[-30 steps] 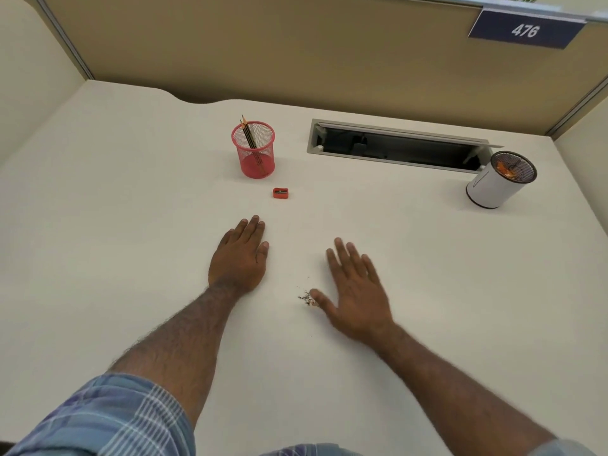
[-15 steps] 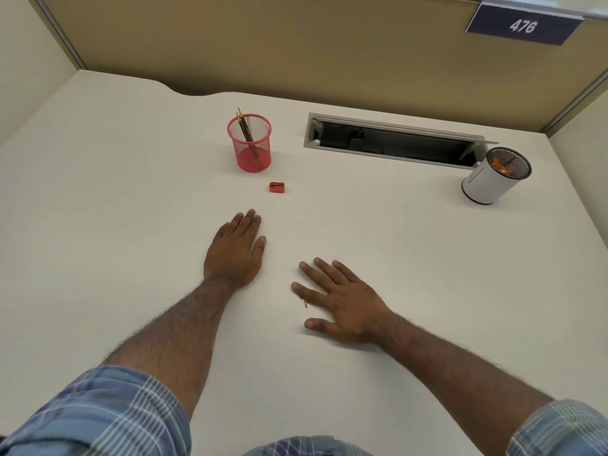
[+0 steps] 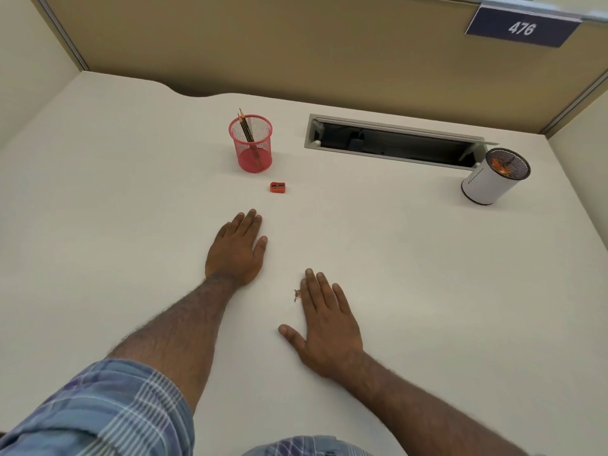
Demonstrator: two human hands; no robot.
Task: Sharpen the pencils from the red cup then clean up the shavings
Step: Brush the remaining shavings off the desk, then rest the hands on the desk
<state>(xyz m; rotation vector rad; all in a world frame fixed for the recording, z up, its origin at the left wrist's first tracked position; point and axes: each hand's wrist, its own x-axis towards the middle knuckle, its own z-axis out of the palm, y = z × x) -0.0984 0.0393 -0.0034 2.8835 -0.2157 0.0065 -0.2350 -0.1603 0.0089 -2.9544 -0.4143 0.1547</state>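
Now the right hand (image 3: 324,319) has swung back from its sideways sweep, fingers (image 3: 316,284) flat, spread, holding nothing; the shavings (image 3: 297,295) lie just left of them, fewer than a second ago. The left hand (image 3: 237,250) rests flat, empty, sharpener (image 3: 278,187) beyond its fingertips on the worktop (image 3: 427,291). Cleanup seems nearly finished.

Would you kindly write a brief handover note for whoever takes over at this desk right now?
Left hand: flat on the desk, open, holding nothing.
Right hand: flat, open, its index finger beside a small pile of shavings.
Pencils stand in the red cup, tips look sharpened. Sharpener lies just in front of the cup.
White bin at the far right already holds shavings.
Left: gather the last shavings into the bin.
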